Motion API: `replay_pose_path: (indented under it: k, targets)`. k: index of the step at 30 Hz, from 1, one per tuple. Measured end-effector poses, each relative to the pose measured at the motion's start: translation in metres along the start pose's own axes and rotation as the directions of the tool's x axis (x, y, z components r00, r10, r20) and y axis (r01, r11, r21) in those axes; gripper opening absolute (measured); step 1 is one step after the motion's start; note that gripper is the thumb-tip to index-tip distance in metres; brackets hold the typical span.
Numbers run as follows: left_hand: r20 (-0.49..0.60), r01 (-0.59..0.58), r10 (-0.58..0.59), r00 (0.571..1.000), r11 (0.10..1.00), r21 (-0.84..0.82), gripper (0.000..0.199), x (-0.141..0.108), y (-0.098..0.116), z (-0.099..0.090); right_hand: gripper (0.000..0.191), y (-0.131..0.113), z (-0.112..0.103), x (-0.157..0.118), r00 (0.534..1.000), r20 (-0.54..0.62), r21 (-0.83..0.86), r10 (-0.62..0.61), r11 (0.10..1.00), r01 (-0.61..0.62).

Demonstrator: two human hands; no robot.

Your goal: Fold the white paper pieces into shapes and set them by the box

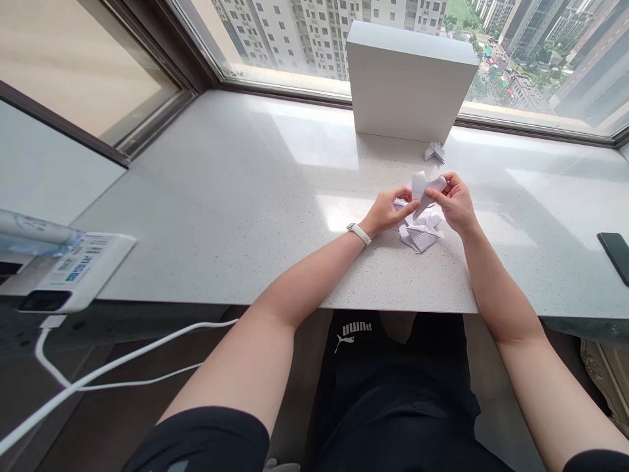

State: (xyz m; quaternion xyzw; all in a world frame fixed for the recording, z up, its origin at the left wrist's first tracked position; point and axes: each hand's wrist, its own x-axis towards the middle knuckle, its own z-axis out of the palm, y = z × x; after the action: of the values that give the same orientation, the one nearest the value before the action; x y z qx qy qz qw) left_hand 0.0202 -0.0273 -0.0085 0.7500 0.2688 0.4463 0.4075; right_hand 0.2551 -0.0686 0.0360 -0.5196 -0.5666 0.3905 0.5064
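Head view looks down on both hands held close together over a speckled white stone sill [236, 196]. The left hand [388, 211], with a white band [358, 233] on its wrist, and the right hand [455, 202] both pinch a folded white paper strip [423, 190] between their fingers. Just below the hands lies a larger folded paper piece [420, 231]. Beyond them, a small paper fold [435, 153] sits beside a white box [407, 78]; well right of the hands lies a black phone [615, 257].
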Motion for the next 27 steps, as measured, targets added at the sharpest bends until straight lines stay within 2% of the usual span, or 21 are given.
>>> replay_pose_path:
  k: [3, 6, 10, 14, 18, 22, 25, 27]
  targets:
    - [-0.038, 0.05, -0.051, 0.998, 0.998, -0.03, 0.047, 0.001, -0.002, 0.002, 0.078, 0.0, 0.018, 0.0, 1.0, -0.002, -0.017, -0.029, 0.999, 0.029]
    - [-0.153, 0.096, -0.126, 0.98, 0.978, -0.185, 0.037, 0.006, -0.007, 0.005, 0.065, -0.003, 0.009, -0.005, 0.999, 0.0, -0.199, -0.042, 0.979, 0.042]
    - [-0.27, 0.143, -0.264, 0.926, 0.907, -0.397, 0.03, 0.013, -0.011, 0.005, 0.04, -0.004, -0.017, -0.011, 0.978, 0.206, -0.502, -0.045, 0.853, 0.144]
    - [-0.278, 0.239, -0.403, 0.872, 0.846, -0.478, 0.031, 0.016, -0.007, 0.003, 0.035, -0.005, -0.024, -0.016, 0.93, 0.367, -0.577, 0.005, 0.786, 0.223]
    - [-0.246, 0.299, -0.459, 0.854, 0.819, -0.49, 0.035, 0.016, 0.001, 0.001, 0.047, -0.012, -0.006, -0.023, 0.902, 0.432, -0.611, 0.007, 0.737, 0.287]
    - [-0.228, 0.317, -0.461, 0.857, 0.822, -0.473, 0.034, 0.015, 0.008, -0.001, 0.055, -0.022, 0.021, -0.034, 0.892, 0.441, -0.714, 0.1, 0.641, 0.281]
    - [-0.234, 0.314, -0.46, 0.857, 0.825, -0.47, 0.033, 0.014, 0.01, -0.003, 0.041, -0.028, 0.033, -0.04, 0.899, 0.413, -0.769, 0.144, 0.584, 0.26]
    - [-0.24, 0.315, -0.462, 0.854, 0.825, -0.469, 0.034, 0.014, 0.01, -0.003, 0.028, -0.029, 0.036, -0.041, 0.906, 0.396, -0.774, 0.151, 0.586, 0.241]
